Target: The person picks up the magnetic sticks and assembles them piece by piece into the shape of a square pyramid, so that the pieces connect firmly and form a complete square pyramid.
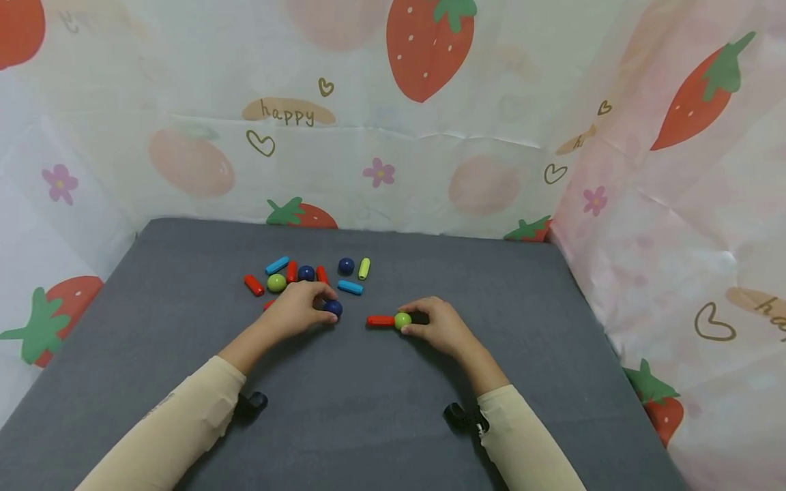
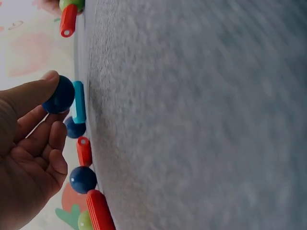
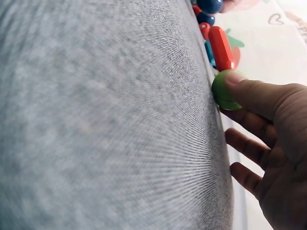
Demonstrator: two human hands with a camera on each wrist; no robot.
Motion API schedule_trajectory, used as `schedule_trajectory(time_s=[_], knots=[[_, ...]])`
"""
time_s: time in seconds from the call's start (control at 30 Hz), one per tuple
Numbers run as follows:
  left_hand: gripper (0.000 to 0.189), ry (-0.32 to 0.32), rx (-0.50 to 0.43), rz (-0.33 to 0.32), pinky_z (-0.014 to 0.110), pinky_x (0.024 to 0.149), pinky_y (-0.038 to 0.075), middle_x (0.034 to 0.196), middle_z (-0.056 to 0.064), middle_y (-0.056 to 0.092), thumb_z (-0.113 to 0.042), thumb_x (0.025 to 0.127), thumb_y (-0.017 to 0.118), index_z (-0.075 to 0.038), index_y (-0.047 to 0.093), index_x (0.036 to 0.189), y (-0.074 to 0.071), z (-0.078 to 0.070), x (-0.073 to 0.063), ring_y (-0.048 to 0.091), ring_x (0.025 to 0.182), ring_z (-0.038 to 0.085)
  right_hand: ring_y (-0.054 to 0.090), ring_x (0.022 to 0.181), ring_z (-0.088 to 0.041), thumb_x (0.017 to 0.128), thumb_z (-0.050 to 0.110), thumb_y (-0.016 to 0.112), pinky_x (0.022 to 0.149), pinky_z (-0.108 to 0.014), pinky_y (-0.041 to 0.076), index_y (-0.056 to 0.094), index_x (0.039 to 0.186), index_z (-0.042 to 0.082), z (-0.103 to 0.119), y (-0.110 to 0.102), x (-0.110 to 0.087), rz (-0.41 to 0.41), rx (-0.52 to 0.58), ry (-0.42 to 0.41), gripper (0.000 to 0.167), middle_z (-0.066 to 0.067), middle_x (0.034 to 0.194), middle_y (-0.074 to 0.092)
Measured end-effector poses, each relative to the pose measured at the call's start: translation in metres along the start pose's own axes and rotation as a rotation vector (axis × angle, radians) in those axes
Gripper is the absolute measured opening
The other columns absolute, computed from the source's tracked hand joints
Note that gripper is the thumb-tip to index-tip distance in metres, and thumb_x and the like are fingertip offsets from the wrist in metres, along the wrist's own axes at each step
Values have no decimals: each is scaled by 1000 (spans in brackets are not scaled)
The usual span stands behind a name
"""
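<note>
My left hand (image 1: 301,307) pinches a dark blue round bead (image 2: 60,95) between thumb and fingers, close over the table. To the right, my right hand (image 1: 439,324) pinches a green round bead (image 3: 225,90) with thumb and forefinger. A red stick-shaped bead (image 1: 380,321) sits end to end with the green one, pointing left toward the blue bead. A gap separates the blue bead from the red one. In the right wrist view the remaining fingers (image 3: 247,143) of that hand are spread below the bead.
Beyond the left hand lie several loose beads: red sticks (image 1: 254,285), blue sticks (image 1: 351,288), a yellow-green stick (image 1: 365,269), dark blue balls (image 1: 346,266) and a green ball (image 1: 276,283). They rest on a grey cloth-covered table (image 1: 344,423). A strawberry-print curtain (image 1: 368,136) hangs behind.
</note>
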State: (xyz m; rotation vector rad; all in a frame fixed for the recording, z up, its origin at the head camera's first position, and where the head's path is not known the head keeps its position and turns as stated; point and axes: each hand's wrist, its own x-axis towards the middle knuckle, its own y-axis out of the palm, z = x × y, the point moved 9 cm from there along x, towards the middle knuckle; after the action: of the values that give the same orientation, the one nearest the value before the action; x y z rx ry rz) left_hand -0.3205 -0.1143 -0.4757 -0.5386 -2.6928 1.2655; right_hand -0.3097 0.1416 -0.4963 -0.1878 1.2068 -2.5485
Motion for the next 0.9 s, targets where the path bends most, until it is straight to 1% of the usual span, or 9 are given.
schedule_trajectory(time_s=[0.13, 0.23, 0.3, 0.4, 0.57, 0.77, 0.9], knots=[[34, -10, -27, 23, 38, 82, 56, 110, 2, 71, -26, 87, 85, -14, 72, 117, 6, -3, 2, 64, 100, 20, 58, 127, -24, 87, 28, 84, 110, -48, 44, 75, 123, 24, 2, -1, -1, 3, 0, -6, 38, 2, 126, 69], [34, -7, -32, 31, 38, 82, 56, 108, 1, 72, -26, 86, 85, -15, 73, 116, 9, -6, 3, 65, 98, 19, 58, 127, -24, 87, 28, 84, 110, -48, 44, 75, 123, 23, 3, -1, -1, 2, 3, -11, 38, 2, 125, 69], [34, 3, -27, 40, 38, 83, 55, 107, 1, 72, -26, 86, 85, -14, 73, 116, 12, -9, 5, 64, 97, 18, 58, 127, -24, 86, 28, 84, 110, -48, 44, 76, 123, 23, 3, -2, 0, 1, 2, -13, 38, 2, 125, 69], [34, -5, -20, 58, 38, 85, 55, 106, -2, 72, -27, 86, 85, -16, 74, 116, 17, -11, 7, 64, 97, 16, 58, 127, -24, 86, 27, 84, 110, -48, 43, 76, 123, 22, 2, -1, 1, 4, -2, -12, 38, 1, 125, 70], [35, 3, -13, 90, 40, 89, 55, 107, -2, 73, -25, 86, 85, -15, 74, 117, 25, -16, 8, 65, 98, 15, 58, 127, -24, 86, 28, 84, 110, -48, 43, 76, 123, 22, 2, 0, 1, 7, -5, -13, 37, 1, 126, 69], [33, 24, -23, 89, 41, 90, 55, 105, -3, 74, -24, 84, 87, -16, 75, 114, 30, -22, 10, 66, 97, 13, 58, 127, -25, 87, 26, 84, 110, -47, 43, 75, 123, 20, 4, -1, 0, 9, 4, -31, 38, 0, 126, 70], [33, 24, -26, 92, 41, 90, 55, 105, -3, 74, -23, 84, 86, -15, 75, 114, 33, -24, 12, 66, 96, 13, 59, 126, -25, 87, 26, 84, 110, -47, 44, 75, 123, 19, 5, -2, 0, 5, 5, -36, 37, 0, 126, 70]])
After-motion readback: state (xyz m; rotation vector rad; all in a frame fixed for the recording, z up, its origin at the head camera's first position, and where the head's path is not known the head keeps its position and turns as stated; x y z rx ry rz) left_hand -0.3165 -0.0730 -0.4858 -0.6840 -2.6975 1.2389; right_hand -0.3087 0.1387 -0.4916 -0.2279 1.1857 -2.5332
